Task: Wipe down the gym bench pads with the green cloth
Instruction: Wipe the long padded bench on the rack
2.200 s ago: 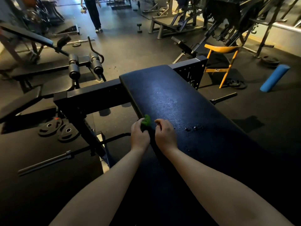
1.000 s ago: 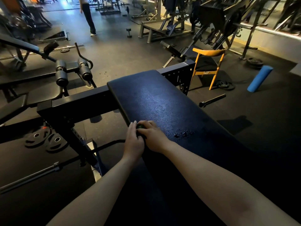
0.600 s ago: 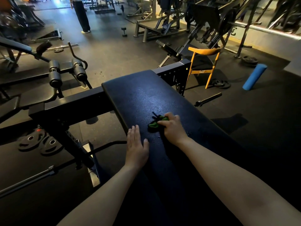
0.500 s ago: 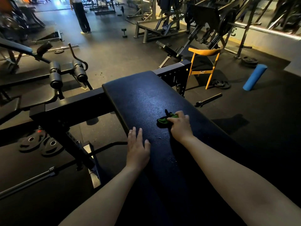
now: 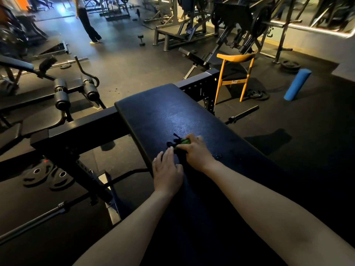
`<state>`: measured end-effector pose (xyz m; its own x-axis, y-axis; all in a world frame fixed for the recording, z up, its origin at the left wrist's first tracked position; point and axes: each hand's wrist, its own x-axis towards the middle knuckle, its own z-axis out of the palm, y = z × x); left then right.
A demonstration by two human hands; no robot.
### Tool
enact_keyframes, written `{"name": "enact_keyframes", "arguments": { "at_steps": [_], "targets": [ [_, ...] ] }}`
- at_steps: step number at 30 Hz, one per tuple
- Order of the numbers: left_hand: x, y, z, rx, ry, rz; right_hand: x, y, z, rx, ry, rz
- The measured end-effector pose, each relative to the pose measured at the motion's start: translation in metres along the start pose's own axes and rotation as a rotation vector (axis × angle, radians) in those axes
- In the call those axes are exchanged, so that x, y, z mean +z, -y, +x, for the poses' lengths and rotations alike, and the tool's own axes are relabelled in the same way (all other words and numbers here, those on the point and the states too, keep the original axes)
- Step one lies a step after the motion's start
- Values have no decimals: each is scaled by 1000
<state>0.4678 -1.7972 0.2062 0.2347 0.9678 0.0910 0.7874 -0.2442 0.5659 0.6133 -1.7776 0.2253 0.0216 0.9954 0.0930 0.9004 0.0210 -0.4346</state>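
A long black bench pad (image 5: 163,114) runs away from me down the middle of the view. The green cloth (image 5: 184,141) lies bunched on it, mostly covered. My right hand (image 5: 196,152) grips the cloth and presses it onto the pad. My left hand (image 5: 166,169) lies flat beside it at the pad's left edge, fingers straight, fingertips close to the cloth. A few water drops (image 5: 218,156) glisten on the pad just right of my right wrist.
The bench's black steel frame (image 5: 76,127) juts left. Weight plates (image 5: 48,175) and a barbell (image 5: 34,221) lie on the floor at left. An orange chair (image 5: 235,73), a bar (image 5: 243,114) and a blue foam roller (image 5: 296,84) stand right. A person (image 5: 86,20) walks far off.
My right hand slid the cloth from the pad's left edge out to the right and has now drawn it back toward my left hand. My left hand let go and flattened on the pad.
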Motion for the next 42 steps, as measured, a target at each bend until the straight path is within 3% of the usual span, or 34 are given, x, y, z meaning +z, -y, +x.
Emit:
{"name": "enact_keyframes", "arguments": {
  "at_steps": [6,11,13,17,19,26,34,37,42],
  "targets": [
    [2,2,1,10,41,155,-36,-71,-5,293,-112,-76],
    [2,0,0,-6,38,139,-37,-66,-3,498,-205,-21],
    [2,-1,0,-8,38,144,-35,-47,-2,422,-228,26],
    [-2,-1,0,-13,81,144,-11,-11,-13,-31,-58,15],
    [-1,-13,2,-30,94,159,-12,-22,-16,-44,-85,-40],
    [12,-55,15,77,215,165,-50,-85,-16,340,-142,-79],
    [22,-52,14,97,194,211,-70,-138,-30,756,-270,19],
    [24,-52,14,106,182,221,-64,-112,-25,710,-326,35],
    [24,-51,14,112,194,227,-29,-49,-19,459,-225,71]
  ]
}}
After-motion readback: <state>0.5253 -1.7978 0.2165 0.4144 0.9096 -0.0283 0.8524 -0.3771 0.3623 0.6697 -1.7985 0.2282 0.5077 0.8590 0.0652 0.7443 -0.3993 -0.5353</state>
